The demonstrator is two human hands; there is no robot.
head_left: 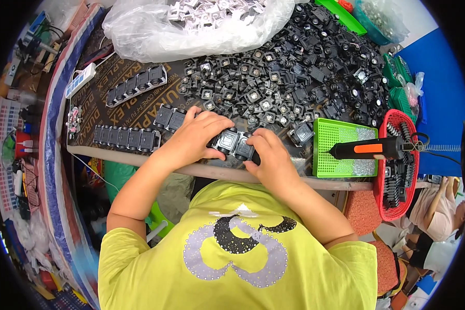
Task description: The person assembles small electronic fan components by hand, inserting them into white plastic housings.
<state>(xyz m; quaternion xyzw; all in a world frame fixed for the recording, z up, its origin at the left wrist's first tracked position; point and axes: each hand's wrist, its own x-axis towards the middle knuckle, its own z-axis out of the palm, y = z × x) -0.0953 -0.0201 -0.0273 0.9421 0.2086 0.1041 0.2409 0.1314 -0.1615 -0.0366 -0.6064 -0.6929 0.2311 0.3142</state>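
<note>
Here, left hand [197, 135] palm-down, right hand [274, 159] angled inward, each grip pinching a black wheeled piece [234, 142].

Dark worktable [90, 112], blue panel [439, 82] at right, orange chair [385, 266], striped sheeting [55, 119] at left

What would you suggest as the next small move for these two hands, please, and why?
I would probably nudge the black parts gently into line: the left hand and right hand hold them from either side, and the nearer black row at the table's left has its pieces lying neatly side by side.
</note>
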